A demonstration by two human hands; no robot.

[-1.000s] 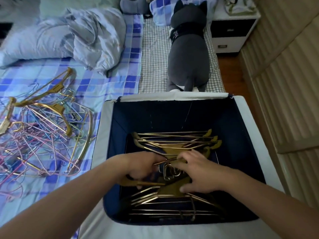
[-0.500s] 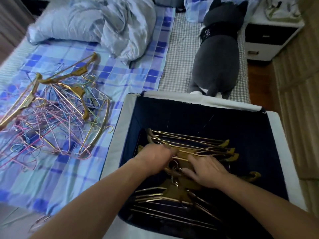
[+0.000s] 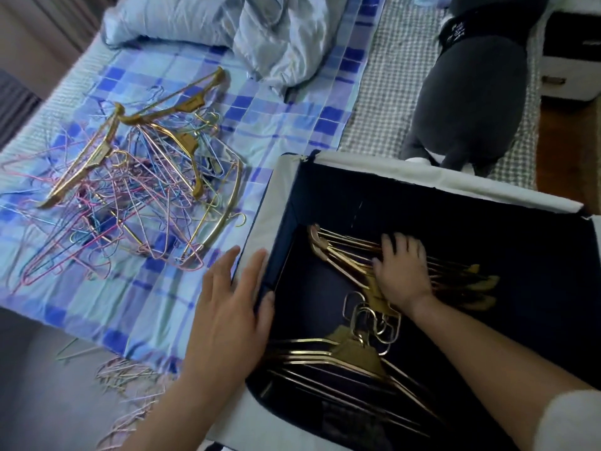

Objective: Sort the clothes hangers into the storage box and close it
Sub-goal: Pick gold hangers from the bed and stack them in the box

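Note:
A dark blue storage box (image 3: 422,172) with a pale rim stands open on the bed. Inside lie two stacks of gold hangers (image 3: 344,247), their hooks meeting in the middle. My right hand (image 3: 401,273) lies flat on the far stack, fingers spread and pressing it down. My left hand (image 3: 232,307) hovers with straight fingers over the box's left rim, holding nothing. A tangled pile of thin coloured wire hangers (image 3: 130,203) with several gold ones on top lies on the blue checked sheet to the left.
A crumpled pale blue duvet (image 3: 260,34) lies at the head of the bed. A grey plush cat (image 3: 468,92) lies behind the box. A white nightstand (image 3: 569,76) is at the far right. More wire hangers (image 3: 130,385) lie on the floor.
My left hand has come out of the box and moved left over its rim. My right hand shifted from the hooks onto the far stack. The view swung left.

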